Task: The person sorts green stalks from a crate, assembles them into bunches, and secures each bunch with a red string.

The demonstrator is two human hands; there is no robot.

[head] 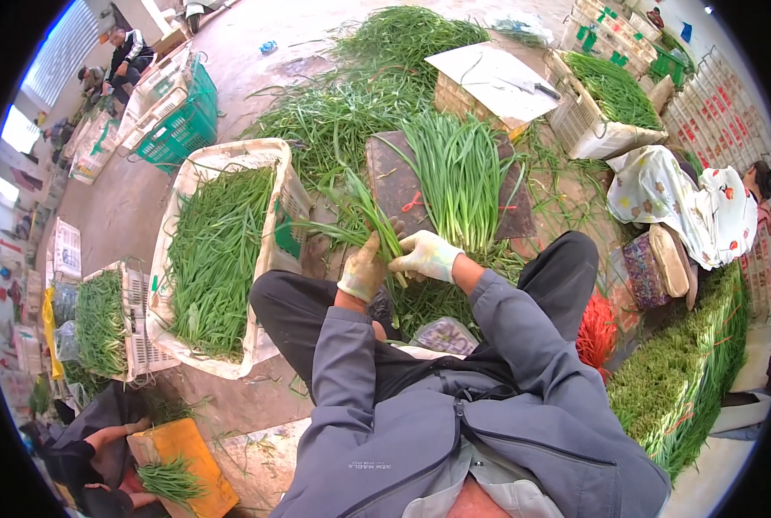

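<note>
My left hand [362, 267], in a stained work glove, grips a small bunch of Chinese chives [373, 213], leaf tips pointing up and left. My right hand [429, 256], in a pale glove, pinches the bunch near its lower stalk ends. Just beyond, a larger pile of chives [456, 178] lies with stalks toward me on a dark board [388, 162]. A red tie [413, 202] shows at the left side of that pile. Loose leaves lie on the floor below my hands.
To my left stands a white plastic crate [159, 291] of chives. A chive heap [359, 97] spreads ahead, beside a knife [533, 86] on a white board [469, 68]. Red ties [595, 330] and stacked bundles [683, 362] lie right. Another person [94, 453] works at lower left.
</note>
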